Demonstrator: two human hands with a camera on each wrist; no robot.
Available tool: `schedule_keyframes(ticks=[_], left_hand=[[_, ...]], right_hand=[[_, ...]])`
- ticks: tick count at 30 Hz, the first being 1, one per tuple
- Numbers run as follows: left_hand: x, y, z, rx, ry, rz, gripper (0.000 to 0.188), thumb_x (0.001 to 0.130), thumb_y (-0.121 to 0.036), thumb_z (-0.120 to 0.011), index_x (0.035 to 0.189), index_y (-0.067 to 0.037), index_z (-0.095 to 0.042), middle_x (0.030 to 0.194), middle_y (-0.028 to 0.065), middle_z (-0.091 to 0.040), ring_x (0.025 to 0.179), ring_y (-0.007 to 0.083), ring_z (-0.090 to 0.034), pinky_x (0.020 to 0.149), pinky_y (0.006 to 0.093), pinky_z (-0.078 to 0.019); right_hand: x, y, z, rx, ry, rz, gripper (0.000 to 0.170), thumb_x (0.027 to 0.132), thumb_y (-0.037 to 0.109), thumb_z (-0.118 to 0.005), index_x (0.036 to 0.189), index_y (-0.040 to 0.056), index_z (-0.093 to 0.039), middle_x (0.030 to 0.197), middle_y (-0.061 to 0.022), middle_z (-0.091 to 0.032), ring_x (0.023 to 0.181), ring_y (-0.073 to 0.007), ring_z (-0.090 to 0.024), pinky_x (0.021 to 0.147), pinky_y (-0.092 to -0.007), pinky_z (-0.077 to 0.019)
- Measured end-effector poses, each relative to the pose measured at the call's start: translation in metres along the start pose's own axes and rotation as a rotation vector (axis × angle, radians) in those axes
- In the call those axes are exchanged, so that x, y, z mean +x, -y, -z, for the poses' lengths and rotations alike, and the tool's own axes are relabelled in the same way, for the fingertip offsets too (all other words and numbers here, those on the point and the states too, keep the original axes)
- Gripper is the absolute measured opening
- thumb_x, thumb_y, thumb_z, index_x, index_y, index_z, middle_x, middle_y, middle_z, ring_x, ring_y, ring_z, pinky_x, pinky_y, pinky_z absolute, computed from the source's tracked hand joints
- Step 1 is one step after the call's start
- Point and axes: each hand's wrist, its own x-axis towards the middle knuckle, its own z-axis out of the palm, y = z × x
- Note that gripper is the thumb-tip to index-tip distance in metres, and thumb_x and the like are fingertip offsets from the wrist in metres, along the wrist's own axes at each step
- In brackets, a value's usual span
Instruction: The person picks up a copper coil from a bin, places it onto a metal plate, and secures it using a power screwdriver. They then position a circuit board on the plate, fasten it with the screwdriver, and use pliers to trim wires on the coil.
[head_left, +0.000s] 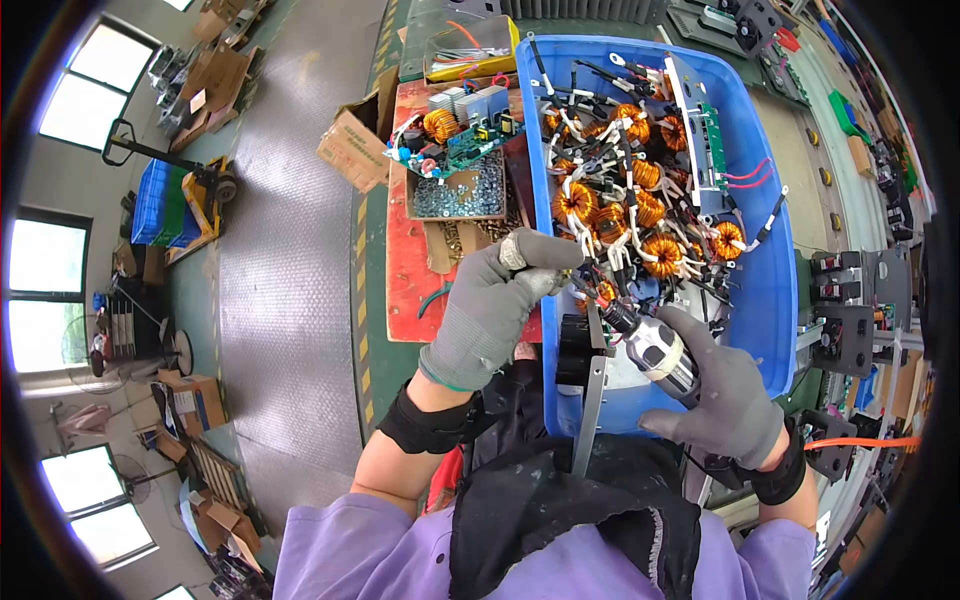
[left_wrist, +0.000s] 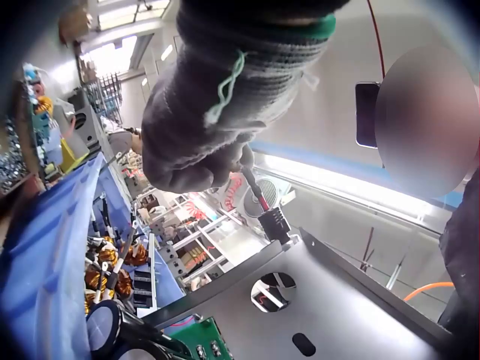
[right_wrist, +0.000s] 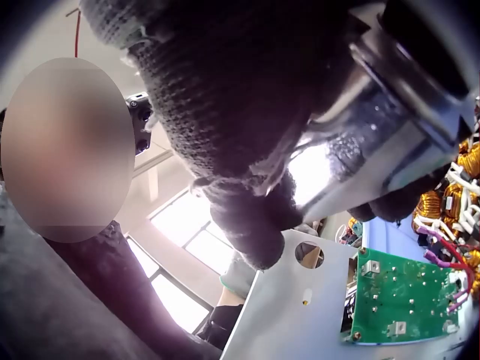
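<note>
My gloved right hand (head_left: 715, 390) grips a silver-and-black power screwdriver (head_left: 660, 355), its red-ringed nose towards the left hand. My gloved left hand (head_left: 490, 310) pinches a small piece at the driver's tip; the fingers mostly hide it and I cannot tell what it is. Between the hands, close below, a grey metal panel (left_wrist: 345, 292) stands tilted over the lap, with a round hole. Black cylinders (head_left: 573, 350) and a green circuit board (right_wrist: 405, 296) are beside the panel. Behind it, a blue bin (head_left: 775, 300) holds several copper-wound coils (head_left: 662, 255) with cable leads.
On a red bench (head_left: 405, 310), left of the bin, a cardboard box of small metal fasteners (head_left: 460, 197) sits below a circuit board with heat sinks (head_left: 470, 125). A flattened carton (head_left: 355, 145) juts from its left side. An orange hose (head_left: 865, 442) runs at the right.
</note>
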Motion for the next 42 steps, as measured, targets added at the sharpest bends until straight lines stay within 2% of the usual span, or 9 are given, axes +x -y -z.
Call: schedule_keyframes(ticks=[13, 15, 19, 23, 27, 29, 32, 35, 42], left_hand=[[0.011, 0.003, -0.003, 0.503, 0.109, -0.384, 0.039, 0.092, 0.003, -0.049, 0.130, 0.001, -0.057, 0.101, 0.0042, -0.058, 0.090, 0.0105, -0.054, 0.086, 0.0263, -0.0458], [0.013, -0.006, -0.007, 0.966, 0.114, -0.438, 0.036, 0.093, 0.001, -0.049, 0.128, 0.001, -0.057, 0.099, 0.0053, -0.058, 0.086, 0.0115, -0.054, 0.082, 0.0276, -0.0469], [0.024, 0.010, -0.012, 0.704, 0.131, -0.609, 0.037, 0.096, -0.006, -0.053, 0.132, -0.001, -0.053, 0.100, 0.0061, -0.060, 0.084, 0.0128, -0.057, 0.080, 0.0284, -0.0483], [0.044, 0.013, -0.016, 0.154, 0.279, -0.330, 0.045, 0.097, -0.014, -0.056, 0.138, 0.000, -0.043, 0.106, 0.0101, -0.062, 0.096, 0.0156, -0.062, 0.082, 0.0298, -0.0508], [0.106, 0.015, -0.007, 0.622, 0.046, -0.251, 0.034, 0.093, -0.011, -0.056, 0.126, -0.003, -0.057, 0.115, 0.0103, -0.061, 0.098, 0.0205, -0.064, 0.087, 0.0336, -0.0512], [0.136, 0.027, -0.015, 1.498, 0.301, -0.248, 0.033, 0.085, -0.009, -0.061, 0.118, -0.006, -0.064, 0.120, 0.0090, -0.060, 0.107, 0.0277, -0.062, 0.092, 0.0416, -0.0501], [0.183, 0.057, -0.032, 2.020, 0.774, -0.402, 0.033, 0.079, -0.013, -0.065, 0.112, -0.014, -0.068, 0.121, 0.0069, -0.060, 0.122, 0.0257, -0.053, 0.096, 0.0412, -0.0463], [0.206, 0.066, -0.053, 2.409, 1.020, -0.260, 0.029, 0.084, -0.016, -0.064, 0.113, -0.016, -0.067, 0.114, 0.0054, -0.067, 0.115, 0.0269, -0.059, 0.096, 0.0502, -0.0412], [0.224, 0.072, -0.043, 2.407, 1.183, -0.406, 0.032, 0.091, -0.010, -0.056, 0.120, -0.020, -0.065, 0.118, 0.0055, -0.067, 0.108, 0.0271, -0.065, 0.098, 0.0509, -0.0385]], right_hand=[[0.000, 0.006, 0.010, -0.284, -0.070, 0.079, 0.096, 0.063, 0.032, -0.086, 0.142, 0.0032, -0.041, 0.071, -0.0113, -0.062, 0.069, -0.0308, -0.065, 0.064, -0.0395, -0.0484], [-0.002, 0.008, 0.012, -0.307, -0.030, 0.059, 0.097, 0.062, 0.032, -0.086, 0.142, 0.0035, -0.040, 0.076, -0.0116, -0.063, 0.071, -0.0308, -0.065, 0.064, -0.0394, -0.0488], [-0.006, -0.003, 0.014, -0.114, 0.027, -0.075, 0.098, 0.061, 0.030, -0.087, 0.143, 0.0033, -0.039, 0.085, -0.0139, -0.067, 0.076, -0.0333, -0.066, 0.068, -0.0384, -0.0512], [-0.015, -0.024, 0.006, 0.258, -0.011, -0.103, 0.097, 0.062, 0.024, -0.088, 0.142, 0.0028, -0.038, 0.097, -0.0178, -0.068, 0.088, -0.0314, -0.069, 0.077, -0.0349, -0.0520], [-0.028, -0.041, 0.006, 0.376, -0.182, -0.181, 0.096, 0.061, 0.019, -0.088, 0.142, 0.0017, -0.038, 0.103, -0.0167, -0.067, 0.093, -0.0248, -0.067, 0.082, -0.0323, -0.0503], [-0.034, -0.044, 0.008, 0.415, -0.210, -0.235, 0.096, 0.061, 0.019, -0.087, 0.142, 0.0011, -0.038, 0.104, -0.0160, -0.068, 0.095, -0.0237, -0.066, 0.083, -0.0320, -0.0496], [-0.044, -0.052, 0.005, 0.469, -0.268, -0.317, 0.097, 0.061, 0.017, -0.087, 0.142, -0.0003, -0.038, 0.107, -0.0144, -0.068, 0.098, -0.0208, -0.064, 0.088, -0.0317, -0.0481], [-0.054, -0.056, 0.001, 0.481, -0.304, -0.320, 0.097, 0.061, 0.018, -0.088, 0.142, -0.0002, -0.038, 0.107, -0.0141, -0.068, 0.097, -0.0205, -0.064, 0.088, -0.0317, -0.0481], [-0.074, -0.064, -0.003, 0.549, -0.372, -0.415, 0.097, 0.061, 0.017, -0.088, 0.142, 0.0002, -0.039, 0.108, -0.0136, -0.067, 0.097, -0.0205, -0.063, 0.088, -0.0321, -0.0480]])
